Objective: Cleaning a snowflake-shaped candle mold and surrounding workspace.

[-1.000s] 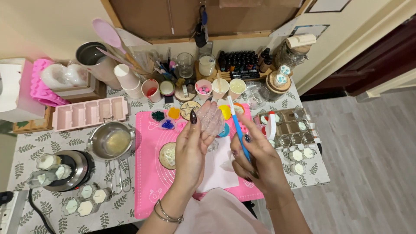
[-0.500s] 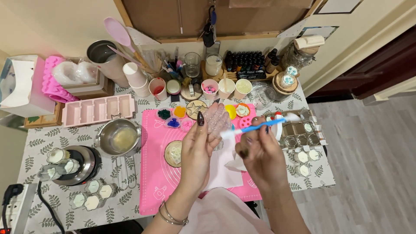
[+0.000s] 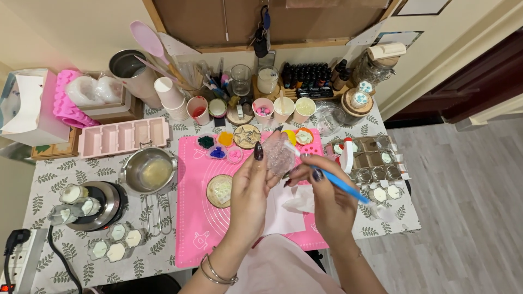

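My left hand (image 3: 251,185) holds a clear, bumpy mould (image 3: 279,154) upright above the pink silicone mat (image 3: 196,218). My right hand (image 3: 322,197) grips a blue-handled tool (image 3: 339,184) with its white tip touching the mould. A crumpled white tissue (image 3: 300,202) sits under my right fingers, over a sheet of white paper (image 3: 283,215). A round wooden dish (image 3: 220,190) with a pale piece in it lies on the mat, just left of my left wrist.
A steel pot (image 3: 148,170) of pale liquid and a pink tray mould (image 3: 121,136) stand to the left. Small coloured dishes (image 3: 217,146) and cups (image 3: 283,109) line the back. Small glass jars (image 3: 377,163) fill the right side, near the table edge.
My right hand turned the blue tool from pointing out to the right to bring its tip against the mould. The view shifted slightly.
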